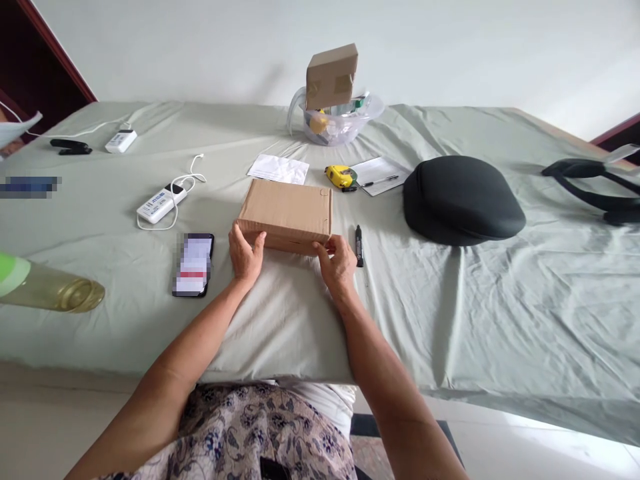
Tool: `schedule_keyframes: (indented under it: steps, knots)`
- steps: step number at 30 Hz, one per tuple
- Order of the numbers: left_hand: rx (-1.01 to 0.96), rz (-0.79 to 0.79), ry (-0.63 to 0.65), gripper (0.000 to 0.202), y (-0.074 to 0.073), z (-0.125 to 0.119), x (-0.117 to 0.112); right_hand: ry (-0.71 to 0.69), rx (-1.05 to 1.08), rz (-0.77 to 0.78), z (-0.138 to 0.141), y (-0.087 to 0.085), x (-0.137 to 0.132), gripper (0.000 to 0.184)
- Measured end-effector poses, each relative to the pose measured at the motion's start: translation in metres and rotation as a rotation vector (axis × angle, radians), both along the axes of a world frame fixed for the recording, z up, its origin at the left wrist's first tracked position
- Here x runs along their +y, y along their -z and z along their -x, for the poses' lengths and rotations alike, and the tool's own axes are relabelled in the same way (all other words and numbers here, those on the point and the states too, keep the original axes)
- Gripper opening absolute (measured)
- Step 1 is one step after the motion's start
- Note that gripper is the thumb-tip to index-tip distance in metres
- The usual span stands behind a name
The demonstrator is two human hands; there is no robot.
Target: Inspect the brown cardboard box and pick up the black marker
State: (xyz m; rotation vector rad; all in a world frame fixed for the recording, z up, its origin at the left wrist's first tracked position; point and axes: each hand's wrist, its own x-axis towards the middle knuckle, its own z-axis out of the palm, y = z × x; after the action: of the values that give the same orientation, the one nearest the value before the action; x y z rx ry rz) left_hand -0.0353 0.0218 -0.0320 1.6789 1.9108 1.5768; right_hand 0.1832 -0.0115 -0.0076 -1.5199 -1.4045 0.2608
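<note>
A brown cardboard box (287,205) lies flat in front of me on the cloth-covered table. My left hand (247,255) grips its near left corner, with the thumb on the front face and the fingers around the side. At the near right corner my right hand (337,263) holds the box the same way, thumb at the front edge. A dark slit runs along the front face between the hands. Just right of my right hand lies a black marker (359,247). A phone (194,265) with a lit screen rests left of my left hand.
Behind the box are a white paper sheet (279,169), a yellow tape measure (341,177) and a pen (380,181) on a notepad. A clear basket (345,127) carries another carton (331,79). A black case (460,200) stands right; a power bank (161,203) and bottle (50,287) lie left.
</note>
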Motion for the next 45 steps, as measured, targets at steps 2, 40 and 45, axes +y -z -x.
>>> schedule_keyframes:
  steps: [2,40,45]
  knots:
    - [-0.025,-0.012,0.011,0.091,0.001,0.002,0.001,-0.079,0.010,0.007,0.002,-0.006,-0.004,0.058]
    - [0.148,-0.104,0.422,0.074,-0.013,-0.022,-0.027,-0.545,-0.370,-0.337,0.027,0.004,-0.010,0.025]
    - [0.190,-0.219,0.431,0.077,-0.013,-0.022,-0.025,-0.084,-0.262,-0.505,0.006,-0.009,-0.012,0.034]
